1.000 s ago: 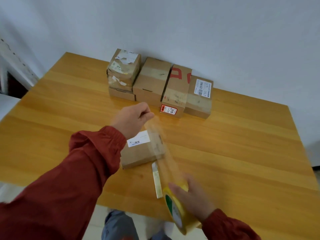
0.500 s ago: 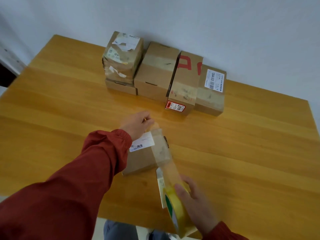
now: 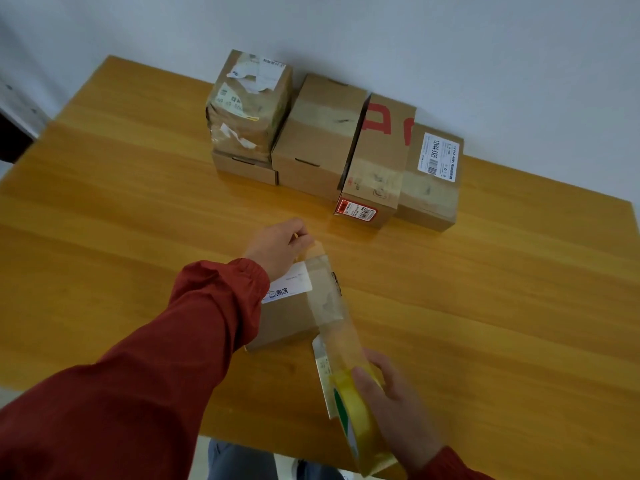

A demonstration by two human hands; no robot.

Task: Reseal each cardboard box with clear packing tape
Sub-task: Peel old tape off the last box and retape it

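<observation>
**While tape is drawn over the small box, both hands are occupied**

As the small box (image 3: 287, 320) lies on the bench (image 3: 485, 306), a strip of clear tape (image 3: 334, 306) is stretched across its right end, from its far edge to past its near edge. Whether the strip is stuck down on the top cannot be told.

At the far edge of the small box, the free end of the strip is pinched by the curled fingers of the left hand (image 3: 278, 249). Much of the box's left side is covered by the red sleeve (image 3: 194, 341). On the near side of the small box, a little to its right, the tape roll (image 3: 360, 434) is gripped by the right hand (image 3: 394, 403), with the thumb laid across the roll's yellowish outer face. The roll is held on edge, apart from the box.

A white label (image 3: 291, 289) is borne on top of the small box, partly hidden by the left wrist. A pale flat strip (image 3: 320, 368) is seen just in front of the small box, beside the roll; what it is cannot be told.

Well beyond the small box, a row of other cardboard boxes (image 3: 322, 140) is set against the wall (image 3: 450, 46), with one stacked on another at its left end.
</observation>
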